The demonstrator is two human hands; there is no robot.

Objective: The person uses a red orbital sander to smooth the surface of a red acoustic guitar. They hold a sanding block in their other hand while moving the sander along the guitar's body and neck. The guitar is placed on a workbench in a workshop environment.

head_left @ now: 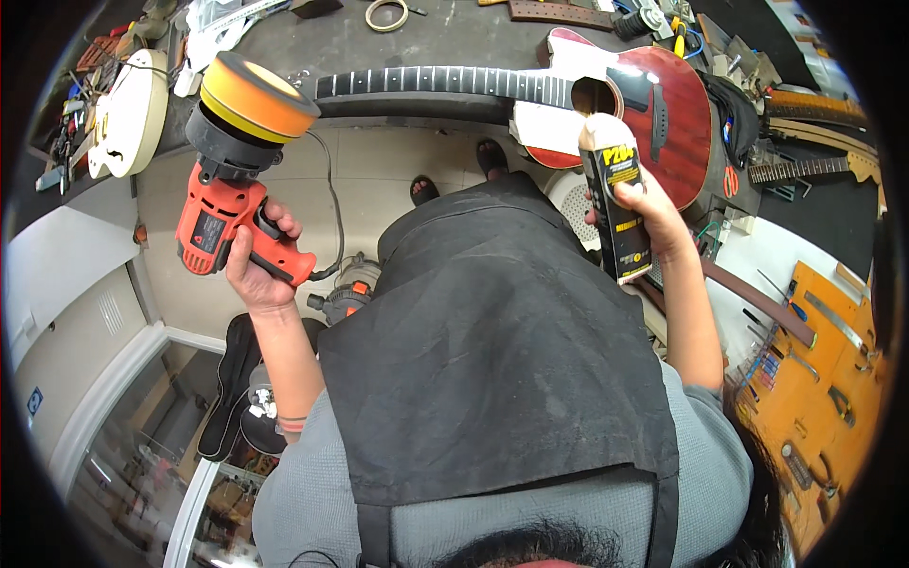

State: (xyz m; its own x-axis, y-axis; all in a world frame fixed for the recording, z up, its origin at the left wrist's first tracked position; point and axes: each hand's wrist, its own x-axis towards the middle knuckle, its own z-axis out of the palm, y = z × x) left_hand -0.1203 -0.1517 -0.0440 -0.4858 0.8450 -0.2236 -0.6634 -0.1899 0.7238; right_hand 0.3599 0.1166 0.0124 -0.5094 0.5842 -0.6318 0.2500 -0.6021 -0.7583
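My left hand (260, 260) is closed around the handle of a red electric polisher (213, 222), held up at the left. Its round foam pad (256, 102), orange with a yellow layer, points upward and away from me. At the right, my right hand (655, 213) grips a black bottle (620, 222) with a pale rounded end and yellow lettering. Behind the bottle a red acoustic guitar (686, 114) lies on the bench, its dark fretboard (426, 80) reaching left toward the pad. The bottle overlaps the guitar's edge in view; whether they touch I cannot tell.
A cable (338, 213) hangs from the polisher. The dark workbench (454, 38) carries a tape roll (386, 14), a cream guitar body (131, 118) and loose tools. Guitar necks (805, 170) and an orange tool board (805, 407) are at the right. A vacuum-like machine (355, 284) stands on the floor.
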